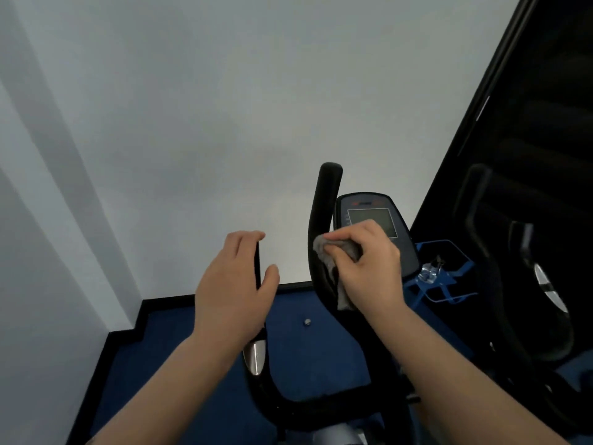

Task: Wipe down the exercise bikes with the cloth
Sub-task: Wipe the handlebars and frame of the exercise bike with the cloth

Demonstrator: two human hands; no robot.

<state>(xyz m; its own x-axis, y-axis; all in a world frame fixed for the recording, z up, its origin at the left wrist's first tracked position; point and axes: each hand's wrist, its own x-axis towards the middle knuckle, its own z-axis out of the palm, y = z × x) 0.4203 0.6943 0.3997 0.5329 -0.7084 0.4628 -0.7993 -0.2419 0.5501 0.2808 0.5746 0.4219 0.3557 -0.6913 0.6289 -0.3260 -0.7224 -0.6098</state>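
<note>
An exercise bike fills the lower middle, with a black upright handlebar (324, 200), a second handlebar under my left hand, and a grey console (372, 216) with a small screen. My right hand (369, 268) presses a grey cloth (324, 252) around the right handlebar just below the console. My left hand (234, 284) curls loosely around the top of the left handlebar (257, 268); a chrome grip sensor (256, 358) shows below my wrist.
A white wall stands close ahead and to the left, with a black skirting board and blue carpet (179, 342) below. A blue wire bottle holder (439, 271) holding a clear bottle sits right of the console. A dark mirror or window (529, 155) rises at right.
</note>
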